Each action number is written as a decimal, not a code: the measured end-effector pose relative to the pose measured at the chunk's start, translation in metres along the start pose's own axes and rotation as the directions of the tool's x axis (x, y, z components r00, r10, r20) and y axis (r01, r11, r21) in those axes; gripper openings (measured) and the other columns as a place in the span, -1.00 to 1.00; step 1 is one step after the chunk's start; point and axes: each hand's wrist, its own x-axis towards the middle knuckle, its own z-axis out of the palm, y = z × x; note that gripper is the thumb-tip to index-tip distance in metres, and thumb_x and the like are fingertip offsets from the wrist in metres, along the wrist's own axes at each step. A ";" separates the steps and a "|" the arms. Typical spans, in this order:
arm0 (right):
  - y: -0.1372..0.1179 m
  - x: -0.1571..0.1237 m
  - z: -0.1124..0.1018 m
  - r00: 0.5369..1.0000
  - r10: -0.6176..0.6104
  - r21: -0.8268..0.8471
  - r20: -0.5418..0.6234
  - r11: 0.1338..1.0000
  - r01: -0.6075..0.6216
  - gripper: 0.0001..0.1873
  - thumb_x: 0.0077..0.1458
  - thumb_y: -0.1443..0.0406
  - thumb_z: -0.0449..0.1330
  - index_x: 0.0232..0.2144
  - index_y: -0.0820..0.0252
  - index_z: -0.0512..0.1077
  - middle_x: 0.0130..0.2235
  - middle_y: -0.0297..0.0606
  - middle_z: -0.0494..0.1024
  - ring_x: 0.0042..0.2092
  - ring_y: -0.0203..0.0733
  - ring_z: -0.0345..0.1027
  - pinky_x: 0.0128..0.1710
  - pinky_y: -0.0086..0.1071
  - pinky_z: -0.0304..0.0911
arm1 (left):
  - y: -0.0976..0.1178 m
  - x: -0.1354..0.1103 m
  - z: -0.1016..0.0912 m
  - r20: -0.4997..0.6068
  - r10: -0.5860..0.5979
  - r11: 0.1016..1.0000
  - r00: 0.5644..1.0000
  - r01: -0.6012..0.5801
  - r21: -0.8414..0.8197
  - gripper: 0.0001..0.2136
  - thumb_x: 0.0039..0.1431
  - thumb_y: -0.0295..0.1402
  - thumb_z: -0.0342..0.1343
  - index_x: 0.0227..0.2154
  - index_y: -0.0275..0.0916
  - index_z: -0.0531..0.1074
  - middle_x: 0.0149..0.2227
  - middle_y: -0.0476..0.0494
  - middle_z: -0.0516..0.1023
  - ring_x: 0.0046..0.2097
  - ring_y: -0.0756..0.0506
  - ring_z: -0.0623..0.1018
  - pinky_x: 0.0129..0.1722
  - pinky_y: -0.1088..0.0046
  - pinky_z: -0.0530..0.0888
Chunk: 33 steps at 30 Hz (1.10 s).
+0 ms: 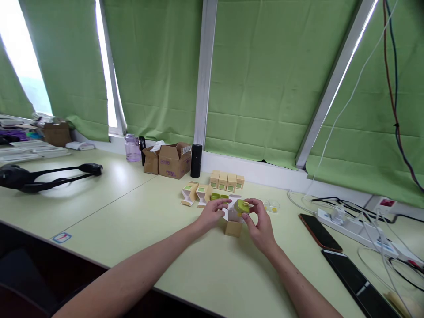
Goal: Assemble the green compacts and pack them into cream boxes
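My right hand (261,224) grips a small, glossy green rounded piece (241,206) between thumb and fingers, just above an open cardboard box (233,229). The box stands on the table with its pale flaps raised. On its left side is my left hand (213,213), fingers stretched out and apart at the flaps; whether they touch the flaps I cannot tell. Two more green pieces (219,197) lie behind the hands. To their left are two opened boxes (196,193) with green labels. Clear plastic pieces with yellow spots (272,206) lie right of my right hand.
Several closed small boxes (227,180) stand in a group at the back. Left of them are a black cylinder (196,160), larger cartons (174,160) and a purple bottle (132,148). Two phones (320,232) and a power strip (354,232) with cables occupy the right side.
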 end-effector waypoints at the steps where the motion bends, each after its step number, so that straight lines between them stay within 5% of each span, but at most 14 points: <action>1: 0.000 0.000 0.000 1.000 -0.004 -0.015 0.012 1.000 0.004 -0.66 0.23 0.19 0.14 0.04 0.07 0.33 0.00 -0.17 0.54 -0.12 -0.04 0.45 -0.04 -0.10 0.37 | 0.000 0.000 0.000 0.002 -0.002 1.000 1.000 0.002 -0.001 -0.47 -0.13 -0.55 0.07 -0.02 -0.25 0.59 -0.04 -0.25 0.63 0.03 -0.23 0.58 -0.18 0.39 0.46; 21: -0.008 -0.005 0.004 0.980 -0.106 -0.030 0.166 0.993 0.113 -0.69 0.11 0.36 0.16 -0.07 0.05 0.35 -0.12 -0.22 0.50 -0.16 -0.06 0.37 -0.22 -0.25 0.34 | -0.009 0.004 -0.001 -0.014 -0.040 0.999 0.999 0.039 -0.009 -0.40 -0.15 -0.58 0.06 0.05 -0.33 0.56 0.12 -0.33 0.56 0.09 -0.26 0.54 -0.05 0.32 0.47; 27: -0.005 -0.004 0.007 0.978 -0.108 -0.085 0.178 0.989 0.124 -0.86 0.30 0.27 0.07 -0.12 0.05 0.39 -0.16 -0.19 0.52 -0.16 -0.04 0.35 -0.20 -0.22 0.32 | -0.009 0.003 -0.001 -0.020 -0.033 0.999 0.999 0.033 0.012 -0.42 -0.14 -0.59 0.06 0.04 -0.30 0.58 0.10 -0.29 0.59 0.09 -0.25 0.53 -0.02 0.32 0.46; 33: -0.002 -0.002 0.012 0.988 -0.092 -0.109 0.121 0.988 0.106 -0.81 0.38 0.23 0.01 -0.18 0.06 0.43 -0.20 -0.20 0.55 -0.19 -0.06 0.35 -0.17 -0.19 0.29 | -0.011 0.005 0.000 -0.030 -0.042 0.999 0.999 0.042 0.015 -0.41 -0.15 -0.60 0.06 0.03 -0.31 0.58 0.12 -0.30 0.58 0.10 -0.25 0.54 0.02 0.29 0.45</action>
